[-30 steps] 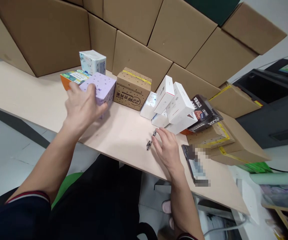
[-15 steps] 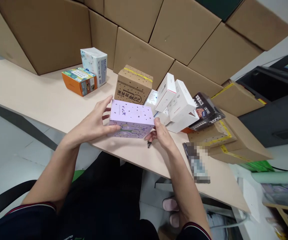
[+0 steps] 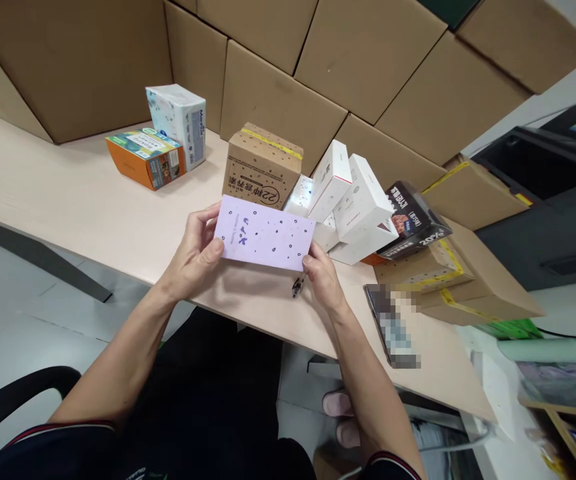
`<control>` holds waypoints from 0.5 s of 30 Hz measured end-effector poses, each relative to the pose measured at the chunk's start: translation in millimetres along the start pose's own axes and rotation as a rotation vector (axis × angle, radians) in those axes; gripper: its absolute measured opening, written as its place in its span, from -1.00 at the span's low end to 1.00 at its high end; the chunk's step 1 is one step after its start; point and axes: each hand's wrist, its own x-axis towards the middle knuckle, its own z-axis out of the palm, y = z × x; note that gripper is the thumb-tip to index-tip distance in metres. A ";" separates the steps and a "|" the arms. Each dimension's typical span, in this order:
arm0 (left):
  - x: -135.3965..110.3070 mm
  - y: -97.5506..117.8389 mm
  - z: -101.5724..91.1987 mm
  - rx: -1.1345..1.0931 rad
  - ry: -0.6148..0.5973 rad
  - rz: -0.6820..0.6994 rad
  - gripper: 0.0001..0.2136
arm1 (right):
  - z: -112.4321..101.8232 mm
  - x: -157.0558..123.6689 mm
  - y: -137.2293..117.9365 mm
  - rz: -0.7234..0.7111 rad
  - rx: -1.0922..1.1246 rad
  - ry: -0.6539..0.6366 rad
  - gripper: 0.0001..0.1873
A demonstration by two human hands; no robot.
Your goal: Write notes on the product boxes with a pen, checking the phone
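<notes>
A lilac box [image 3: 267, 233] with small dark marks and purple print is held up between both hands, over the front of the table. Its left end is gripped by my left hand [image 3: 199, 250], the thumb on the near face and the other fingers partly hidden. My right hand [image 3: 324, 277] closes on the lower right corner, thumb in front. A small dark object like a pen [image 3: 297, 286] shows beside my right fingers; whether they touch it I cannot tell. Just behind the lilac box stands a brown carton [image 3: 263, 167] with yellow tape.
White boxes [image 3: 361, 200] and a black printed box [image 3: 413, 220] lean together at the right. An orange box [image 3: 145, 160] and a white pack [image 3: 181, 123] stand at the left. Large cardboard boxes [image 3: 278, 93] wall the back. A blurred flat item [image 3: 393, 327] lies front right.
The lilac box has tilted, so its plain dotted face turns towards me and the green-patterned side no longer shows. My left thumb has shifted to its left edge.
</notes>
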 end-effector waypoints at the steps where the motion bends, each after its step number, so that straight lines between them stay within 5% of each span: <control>1: -2.5 -3.0 1.1 -0.006 0.033 0.008 -0.46 | 0.4 -0.8 0.5 -0.018 0.018 -0.001 -0.45; 15: -29.2 -13.2 11.5 0.121 0.299 -0.117 -0.50 | 3.4 -10.4 8.2 0.011 0.096 0.050 -0.43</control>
